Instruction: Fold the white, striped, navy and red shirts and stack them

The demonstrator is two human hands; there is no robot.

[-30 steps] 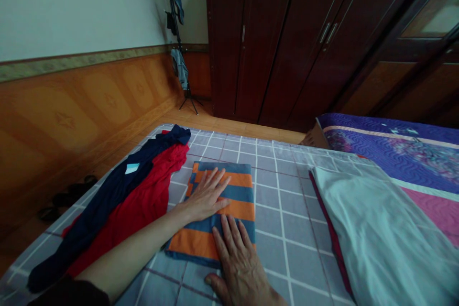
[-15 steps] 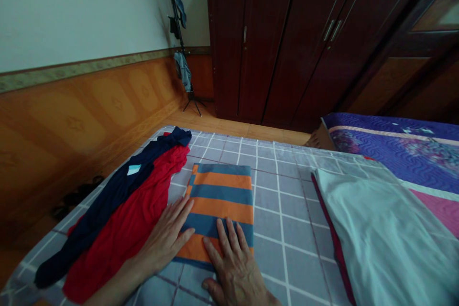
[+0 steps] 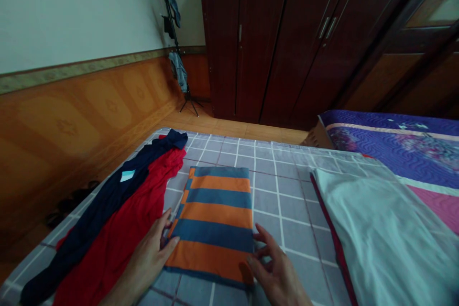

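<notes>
A folded striped cloth [image 3: 218,210], orange and blue-grey, lies flat on the checked bed cover in front of me. My left hand [image 3: 152,248] is at its left edge, thumb resting over the near-left part and fingers spread along the side. At the right edge is my right hand [image 3: 274,267], its fingers bent and apart, the thumb by the near-right corner. Neither hand visibly grips the cloth. Beside my left forearm lie a red garment [image 3: 125,229] and a dark navy garment [image 3: 96,215] with a white label.
A pale garment pile [image 3: 380,229] with a dark red edge lies at the right of the grey checked bed cover [image 3: 287,177]. Beyond are a purple floral bed [image 3: 394,138], a dark wardrobe [image 3: 272,48] and a coat stand [image 3: 175,38]. Dark shoes [image 3: 71,201] sit on the floor at left.
Both hands have left the top of the striped cloth, where they lay flat, and moved out to its left and right edges. The cloth appears slightly nearer in view.
</notes>
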